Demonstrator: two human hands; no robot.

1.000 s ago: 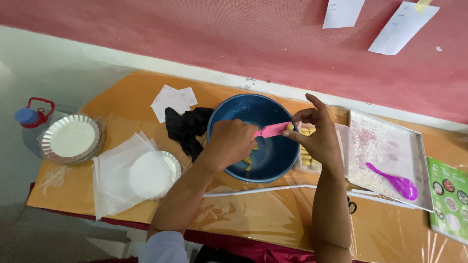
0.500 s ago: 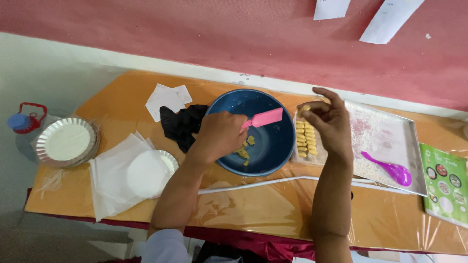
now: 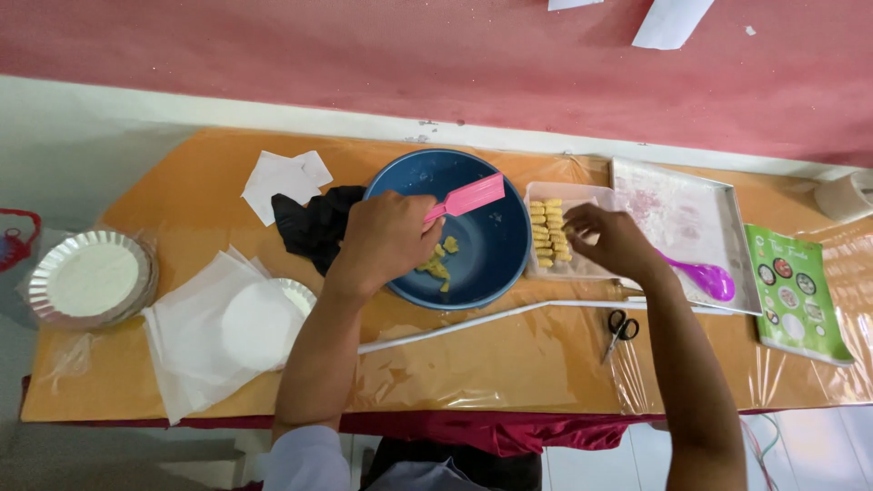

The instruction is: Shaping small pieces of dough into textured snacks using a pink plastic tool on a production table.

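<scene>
At frame centre, the left hand (image 3: 386, 238) was closed on a flat pink plastic scraper (image 3: 466, 197) over the round blue bowl (image 3: 496, 241) holding yellow pieces (image 3: 439, 264). Right of it, the right hand's (image 3: 611, 241) fingers were pinched at the yellow fingers (image 3: 549, 233) in a clear tray (image 3: 582, 193), though whether they gripped one could not be told; lifting one at a time would likely serve best.

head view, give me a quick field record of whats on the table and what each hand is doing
left hand: grips a pink spatula over the blue bowl
right hand: reaching onto the clear tray of yellow pieces
bowl contents: a few yellow chunks
right of tray: white tray with purple spoon
front edge: scissors
far left: foil plates
</scene>
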